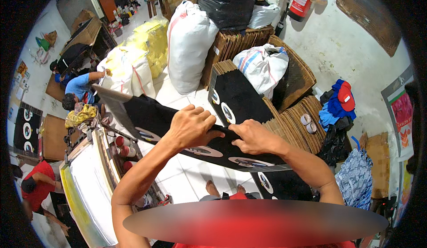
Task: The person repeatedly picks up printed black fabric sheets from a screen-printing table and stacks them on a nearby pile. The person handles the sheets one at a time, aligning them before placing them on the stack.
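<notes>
Before me stands a long board (pixel 109 101) tilted up, its face covered by black fabric (pixel 149 111) with white oval prints. My left hand (pixel 191 126) closes over the upper edge of the fabric near the middle, its thumb pointing right. Just right of it, my right hand (pixel 254 137) pinches the same edge, thumb and forefinger together. The board's lower side is partly hidden by my forearms. Behind it, a second black printed fabric piece (pixel 242 94) lies on another board. A third black piece (pixel 284 186) shows below, by my right forearm.
Stacked brown boards (pixel 296 126) stand to the right, carrying two tape rolls (pixel 308 122). Large white sacks (pixel 189 48) stand behind. A framed screen (pixel 91 190) and paint containers (pixel 126 148) are at left. People in blue (pixel 82 88) and red (pixel 38 183) are at the left.
</notes>
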A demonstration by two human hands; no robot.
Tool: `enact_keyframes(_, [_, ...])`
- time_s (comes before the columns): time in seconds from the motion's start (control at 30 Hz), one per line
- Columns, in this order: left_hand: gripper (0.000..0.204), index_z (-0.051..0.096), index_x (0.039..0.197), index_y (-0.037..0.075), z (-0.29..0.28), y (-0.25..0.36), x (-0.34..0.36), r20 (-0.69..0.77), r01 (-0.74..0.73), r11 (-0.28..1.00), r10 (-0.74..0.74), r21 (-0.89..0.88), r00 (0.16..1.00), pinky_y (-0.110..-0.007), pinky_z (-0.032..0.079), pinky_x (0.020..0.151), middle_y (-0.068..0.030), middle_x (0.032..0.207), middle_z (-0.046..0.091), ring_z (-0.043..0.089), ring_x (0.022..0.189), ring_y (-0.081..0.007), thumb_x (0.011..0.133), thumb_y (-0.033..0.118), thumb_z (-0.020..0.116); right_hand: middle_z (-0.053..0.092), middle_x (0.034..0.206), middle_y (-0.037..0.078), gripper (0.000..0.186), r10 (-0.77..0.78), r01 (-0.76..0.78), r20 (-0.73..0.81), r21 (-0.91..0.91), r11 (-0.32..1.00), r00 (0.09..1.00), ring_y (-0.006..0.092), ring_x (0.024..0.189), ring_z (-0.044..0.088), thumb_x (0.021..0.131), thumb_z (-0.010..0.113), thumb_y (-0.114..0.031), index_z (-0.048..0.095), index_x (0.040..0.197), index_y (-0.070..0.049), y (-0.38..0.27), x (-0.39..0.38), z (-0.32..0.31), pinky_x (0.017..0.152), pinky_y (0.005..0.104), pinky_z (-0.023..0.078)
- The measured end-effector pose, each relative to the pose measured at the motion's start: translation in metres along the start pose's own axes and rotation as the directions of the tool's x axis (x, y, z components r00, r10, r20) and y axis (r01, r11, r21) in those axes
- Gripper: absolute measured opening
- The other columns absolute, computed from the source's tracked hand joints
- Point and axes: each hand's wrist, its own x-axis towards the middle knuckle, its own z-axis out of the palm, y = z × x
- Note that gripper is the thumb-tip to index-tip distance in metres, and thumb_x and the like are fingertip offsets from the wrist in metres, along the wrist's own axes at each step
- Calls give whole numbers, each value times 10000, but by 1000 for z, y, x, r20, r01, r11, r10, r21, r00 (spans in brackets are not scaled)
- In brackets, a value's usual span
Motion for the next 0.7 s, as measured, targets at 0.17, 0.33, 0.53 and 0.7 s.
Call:
enact_keyframes(0.17, [590, 486, 1084, 58, 35, -22, -50, 110, 314, 945, -304, -95, 946, -415, 301, 956, -120, 1051, 538, 492, 1049, -265, 617, 291, 762, 574, 682, 281, 228, 96, -95, -19, 46, 994, 995, 439, 709, 588, 695, 600, -119, 546, 834, 53, 27, 41, 93, 662, 479, 476])
enact_keyframes(0.33, [504, 505, 1096, 17, 99, -6, -136, 8, 670, 659, -711, -343, 703, -414, 348, 887, -156, 1044, 551, 501, 1007, -318, 682, 222, 708, 580, 721, 292, 224, 240, -240, 4, 84, 967, 971, 448, 731, 585, 669, 567, -102, 559, 827, 56, 61, 74, 169, 682, 493, 472])
enact_keyframes(0.53, [451, 534, 1063, 11, 173, 97, -307, 529, 951, 210, -793, -227, 301, -408, 463, 723, -166, 928, 617, 597, 865, -325, 718, 256, 689, 585, 751, 304, 226, 376, -375, 10, -63, 925, 926, 452, 737, 588, 619, 506, -70, 574, 795, 54, 121, 85, 221, 702, 493, 475])
enact_keyframes(0.7, [498, 568, 1024, 26, 184, 183, -416, 753, 983, -155, -633, 103, -179, -392, 480, 753, -162, 895, 646, 617, 869, -314, 674, 343, 726, 590, 777, 297, 193, 540, -540, 4, -17, 841, 841, 454, 781, 584, 643, 507, -69, 565, 791, 40, 174, 78, 239, 756, 504, 457])
